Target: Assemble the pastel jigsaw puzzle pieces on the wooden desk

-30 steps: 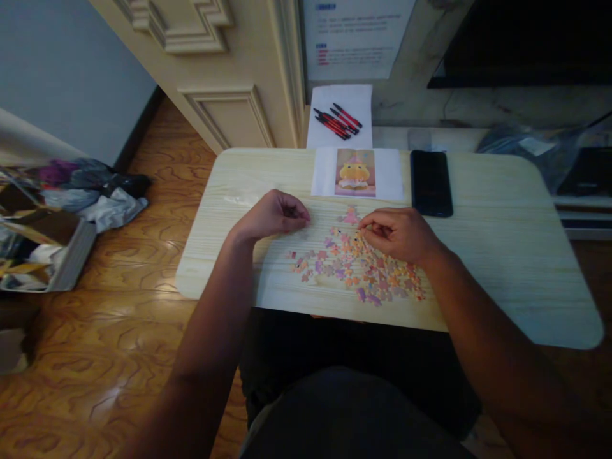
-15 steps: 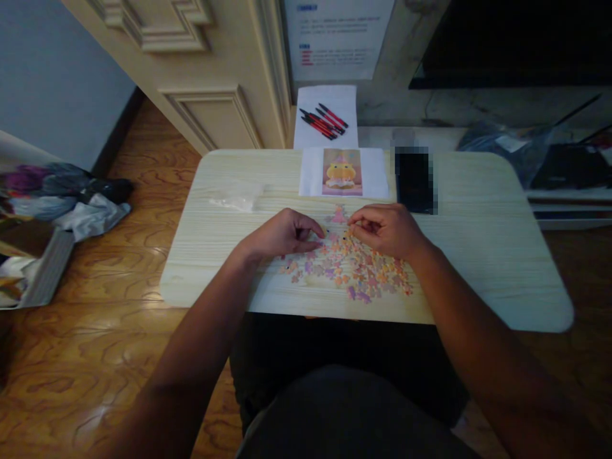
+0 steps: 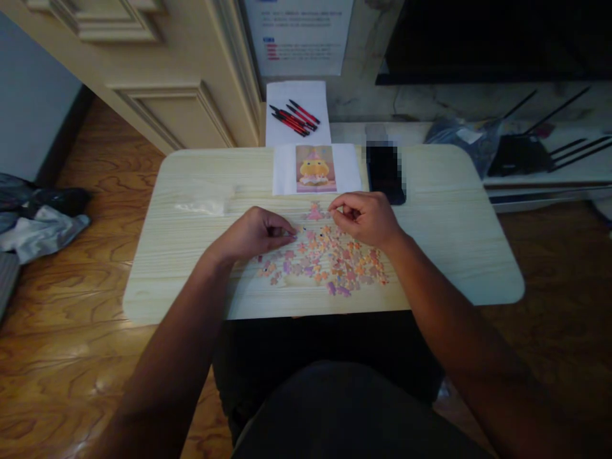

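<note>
A loose spread of pink, orange and purple jigsaw puzzle pieces (image 3: pixel 350 275) covers the front middle of the table. Above it lies a small joined pink cluster of puzzle pieces (image 3: pixel 314 211). My right hand (image 3: pixel 367 218) is just right of that cluster, thumb and forefinger pinched on what looks like a puzzle piece, mostly hidden by the fingertips. At the left edge of the spread, my left hand (image 3: pixel 258 233) has its thumb and forefinger nearly together; whatever is between them is too small to make out.
Behind the pieces lies a sheet with a printed yellow cartoon picture (image 3: pixel 315 168). A dark phone (image 3: pixel 386 172) is to its right, a clear plastic bag (image 3: pixel 203 203) to the left. Red and black pens (image 3: pixel 294 118) rest on white paper beyond the table (image 3: pixel 459 255).
The view has swung right, so the table sits further left in it. My left thumb and forefinger have come closer together. My right hand stays pinched beside the pink cluster.
</note>
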The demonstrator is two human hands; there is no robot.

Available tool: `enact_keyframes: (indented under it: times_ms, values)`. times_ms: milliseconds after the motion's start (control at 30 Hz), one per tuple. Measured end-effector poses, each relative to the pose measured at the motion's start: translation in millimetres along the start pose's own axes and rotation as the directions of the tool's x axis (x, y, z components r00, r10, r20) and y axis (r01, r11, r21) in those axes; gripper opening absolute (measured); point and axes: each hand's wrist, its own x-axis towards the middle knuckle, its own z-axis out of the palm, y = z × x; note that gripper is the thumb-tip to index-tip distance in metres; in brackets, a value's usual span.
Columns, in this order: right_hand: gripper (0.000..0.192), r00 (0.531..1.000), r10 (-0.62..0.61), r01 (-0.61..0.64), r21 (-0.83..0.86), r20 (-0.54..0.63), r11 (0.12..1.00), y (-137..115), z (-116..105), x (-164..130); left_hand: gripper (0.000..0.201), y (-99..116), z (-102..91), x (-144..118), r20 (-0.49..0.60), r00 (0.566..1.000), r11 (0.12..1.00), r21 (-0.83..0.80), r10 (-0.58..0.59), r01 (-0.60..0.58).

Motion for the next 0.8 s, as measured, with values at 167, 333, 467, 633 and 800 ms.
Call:
enact_keyframes:
  times_ms: [167,333,467,633,800]
  values:
    - [0.019,0.999,0.032,-0.034,0.080,0.029,0.996,1.6,-1.9,-0.1,0.023,1.2,-0.5,1.4,0.005,1.000,1.000,-0.017,-0.013,0.013]
    - [0.017,0.982,0.006,-0.039,0.171,0.187,0.985,7.8,-8.3,0.5,0.024,-1.7,3.6,0.4,-0.051,0.999,0.998,-0.057,-0.012,0.009]
    - [0.016,0.971,-0.020,-0.025,0.184,0.237,0.983,9.5,-15.7,1.0,0.022,-4.1,5.7,0.0,-0.110,0.994,0.999,-0.049,-0.015,0.009]
    - [0.015,0.972,0.003,-0.046,0.175,0.237,0.984,9.3,-18.9,0.4,0.022,-1.2,3.8,1.5,-0.133,0.991,0.999,-0.040,-0.003,-0.003]
    - [0.012,0.955,-0.004,-0.047,0.168,0.296,0.985,6.6,-18.9,0.1,0.024,0.3,2.1,2.7,-0.132,0.991,1.000,0.005,-0.001,0.002]
